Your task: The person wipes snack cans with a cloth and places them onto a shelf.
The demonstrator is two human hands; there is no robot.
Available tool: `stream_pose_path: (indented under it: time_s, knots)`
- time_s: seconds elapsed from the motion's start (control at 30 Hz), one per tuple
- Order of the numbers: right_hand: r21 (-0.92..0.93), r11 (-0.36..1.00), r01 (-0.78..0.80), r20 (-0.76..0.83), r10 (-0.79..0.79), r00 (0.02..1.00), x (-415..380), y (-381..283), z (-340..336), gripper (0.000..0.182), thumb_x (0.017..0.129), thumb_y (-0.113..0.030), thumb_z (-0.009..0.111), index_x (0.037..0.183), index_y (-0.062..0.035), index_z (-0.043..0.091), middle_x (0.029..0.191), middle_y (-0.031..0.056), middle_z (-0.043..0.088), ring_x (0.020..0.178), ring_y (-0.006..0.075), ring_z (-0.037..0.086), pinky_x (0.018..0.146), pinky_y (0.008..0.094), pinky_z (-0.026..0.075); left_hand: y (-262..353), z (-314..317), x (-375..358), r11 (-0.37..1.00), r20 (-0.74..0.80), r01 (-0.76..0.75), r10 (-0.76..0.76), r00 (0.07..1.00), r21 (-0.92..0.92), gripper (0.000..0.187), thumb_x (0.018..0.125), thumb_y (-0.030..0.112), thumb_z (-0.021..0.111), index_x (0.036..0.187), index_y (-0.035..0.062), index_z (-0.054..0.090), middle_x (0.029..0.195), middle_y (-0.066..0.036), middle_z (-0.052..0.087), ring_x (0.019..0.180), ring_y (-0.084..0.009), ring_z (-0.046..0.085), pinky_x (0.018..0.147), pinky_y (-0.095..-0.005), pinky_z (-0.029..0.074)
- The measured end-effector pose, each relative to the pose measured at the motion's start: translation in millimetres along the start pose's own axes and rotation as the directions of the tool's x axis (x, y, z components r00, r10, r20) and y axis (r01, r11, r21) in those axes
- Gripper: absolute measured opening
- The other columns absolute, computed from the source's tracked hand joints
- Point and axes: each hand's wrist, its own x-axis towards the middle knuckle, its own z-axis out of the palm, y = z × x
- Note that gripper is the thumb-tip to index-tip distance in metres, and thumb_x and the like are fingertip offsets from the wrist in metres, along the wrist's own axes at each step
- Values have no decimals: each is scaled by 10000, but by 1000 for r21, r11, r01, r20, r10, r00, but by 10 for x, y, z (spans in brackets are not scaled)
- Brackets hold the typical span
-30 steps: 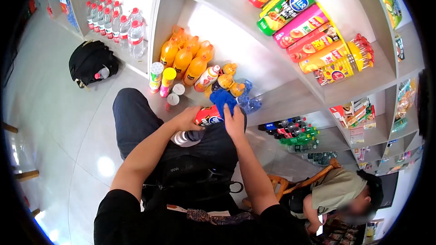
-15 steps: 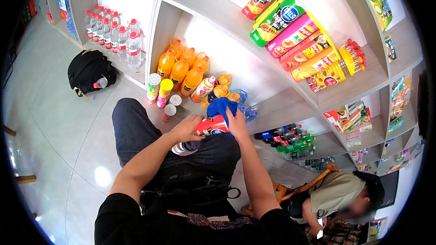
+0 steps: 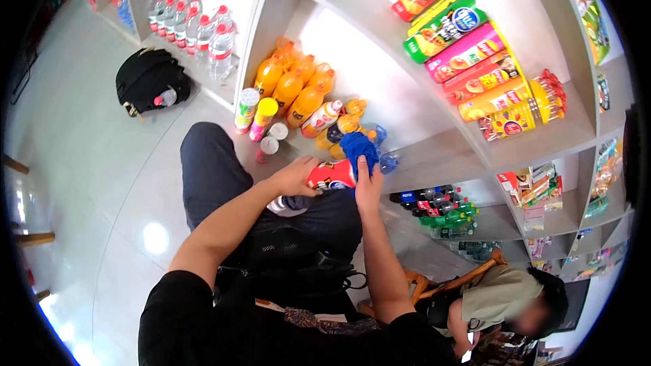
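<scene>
red can (image 3: 331, 175) above your lap (image 3: 322, 224), between hands — long axis crosswise, left to right. your left hand (image 3: 297, 175) clamped on its left end; your right hand (image 3: 368, 188) gripping blue cloth (image 3: 358, 148) at its right end.

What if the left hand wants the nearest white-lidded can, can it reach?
Probably yes: the white-lidded can stands close by with nothing seen between, but the left hand should let go of the red can first.
</scene>
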Motion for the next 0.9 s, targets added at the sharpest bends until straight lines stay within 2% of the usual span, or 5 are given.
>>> stream_pose_path:
  time_s: [0.17, 0.33, 0.63, 0.73, 0.9]
  knots:
    - [-430, 711, 556, 80, -584, 808, -109, -78, 88, 421, 917, -238, 584, 1196, 73, 537, 1135, 280, 587, 1037, 416, 576, 913, 428, 444, -14, -28, 5, 998, -41, 28, -30, 999, -59, 779, 670, 308, 803, 1290, 15, 432, 1180, -245, 512, 1138, -423, 473, 995, -453, 390]
    - [-296, 945, 140, 155, -97, 983, 69, -226, -16, 443, 913, -271, 592, 1177, 81, 539, 1076, 272, 625, 1019, 401, 602, 903, 415, 455, 86, -60, -7, 999, -40, 47, -47, 998, -12, 764, 678, 310, 792, 1281, 7, 435, 1182, -240, 490, 1150, -411, 459, 993, -447, 394]
    - [38, 987, -159, 122, 153, 981, 422, 127, -40, 346, 962, -260, 523, 1095, 40, 629, 1097, 169, 671, 1040, 285, 629, 897, 360, 456, 32, -41, 26, 982, -50, -90, 99, 994, 164, 744, 667, 300, 782, 1267, 12, 448, 1147, -220, 494, 1121, -390, 468, 988, -440, 399]
    - [373, 786, -493, 302, 400, 866, 507, 305, -47, 398, 980, -325, 481, 1183, -10, 614, 1163, 123, 653, 1069, 247, 617, 934, 350, 449, 48, -22, 12, 989, -33, -71, 75, 997, 129, 739, 669, 308, 786, 1255, 7, 451, 1178, -215, 495, 1133, -398, 463, 982, -441, 402]
    - [774, 437, -459, 405, 215, 889, 356, -1, 90, 497, 977, -441, 447, 1303, -75, 527, 1256, 92, 600, 1132, 239, 579, 1003, 385, 432, -25, 62, 37, 992, -7, -20, 19, 1000, -124, 763, 667, 306, 817, 1260, 9, 439, 1178, -208, 534, 1111, -362, 515, 980, -411, 409]
